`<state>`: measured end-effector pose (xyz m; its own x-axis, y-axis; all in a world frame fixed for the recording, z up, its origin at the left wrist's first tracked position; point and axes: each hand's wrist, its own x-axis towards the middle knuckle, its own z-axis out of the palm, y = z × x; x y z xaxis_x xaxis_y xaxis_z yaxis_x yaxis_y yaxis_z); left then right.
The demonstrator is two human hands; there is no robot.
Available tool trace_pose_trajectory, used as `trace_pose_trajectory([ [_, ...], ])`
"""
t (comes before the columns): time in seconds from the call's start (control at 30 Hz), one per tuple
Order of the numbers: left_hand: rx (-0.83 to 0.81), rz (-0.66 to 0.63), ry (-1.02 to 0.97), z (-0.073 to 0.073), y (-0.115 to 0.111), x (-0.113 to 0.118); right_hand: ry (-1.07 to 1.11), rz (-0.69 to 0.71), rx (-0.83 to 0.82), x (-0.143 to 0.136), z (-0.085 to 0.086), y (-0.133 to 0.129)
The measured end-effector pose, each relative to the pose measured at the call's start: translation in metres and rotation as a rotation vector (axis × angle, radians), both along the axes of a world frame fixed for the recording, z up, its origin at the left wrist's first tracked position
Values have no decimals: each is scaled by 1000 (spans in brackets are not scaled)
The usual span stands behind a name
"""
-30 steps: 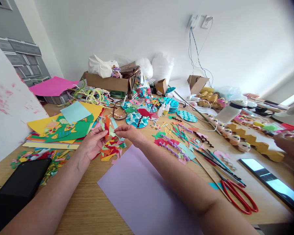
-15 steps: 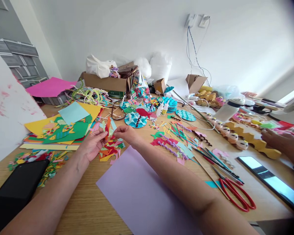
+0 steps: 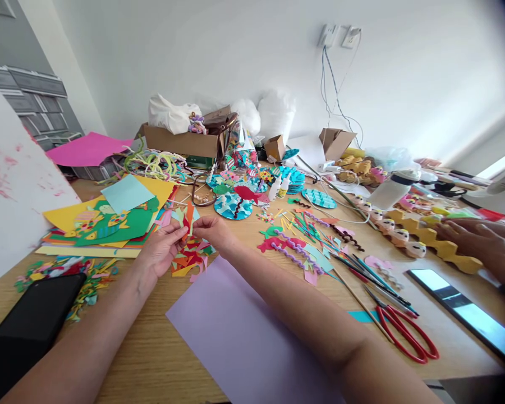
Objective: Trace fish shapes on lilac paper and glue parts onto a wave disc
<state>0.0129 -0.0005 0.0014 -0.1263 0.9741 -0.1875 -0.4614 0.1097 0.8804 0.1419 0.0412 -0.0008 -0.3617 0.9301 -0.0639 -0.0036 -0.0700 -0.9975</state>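
The left hand's (image 3: 164,247) grip is closed on red and orange paper pieces (image 3: 188,216), held upright just above the table (image 3: 151,365). The right hand (image 3: 214,233) has its thumb and fingertips drawn together right beside them; whether this grip pinches any paper I cannot tell. Directly below lies a loose heap of paper scraps (image 3: 189,264), and nearer the person a purple sheet (image 3: 252,331) lies flat, partly under the right forearm.

Beyond the hands, two small squeeze bottles (image 3: 275,188) stand upright near turquoise discs (image 3: 232,207); their contents cannot be made out. Behind, a clear bag (image 3: 242,157) shows many coloured bits inside. A long cardboard box (image 3: 174,140) carries a white bag (image 3: 168,115) at its top. The inside of a small cardboard box (image 3: 275,148) is hidden. To the right, a co-worker's hands (image 3: 483,241) rest over a yellow carton strip (image 3: 435,241), near a pale bottle (image 3: 391,193).
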Motion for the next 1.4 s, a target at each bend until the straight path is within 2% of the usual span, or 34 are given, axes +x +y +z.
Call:
trace_pose_trajectory([
  [0.27, 53, 21, 61, -1, 1, -1, 71, 19, -67, -2, 5, -4],
  [0.4, 94, 52, 112, 1, 0, -4, 75, 81, -93, 2, 12, -6],
  [0.53, 123, 76, 150, 4, -1, -4, 35, 145, -31, 2, 15, -4],
  [0.73, 151, 103, 150, 7, -3, 1, 14, 80, 0, -8, 9, -1],
  [0.9, 198, 185, 133, 13, -3, -1, -26, 107, 65, -11, 10, 0],
  [0.97, 221, 228, 124, 15, -3, -6, -152, 144, 125, -10, 12, -3],
  [1.1, 264, 301, 103, 18, 0, -14, -756, 317, 404, -10, 14, -15],
  [1.17, 274, 306, 100, 17, 1, -16, -984, 391, 520, -12, 15, -22],
  [1.27, 276, 298, 102, 15, 1, -16, -1127, 442, 578, -17, 17, -27],
  [1.4, 250, 276, 108, 14, 0, -15, -1152, 457, 547, -21, 18, -26],
])
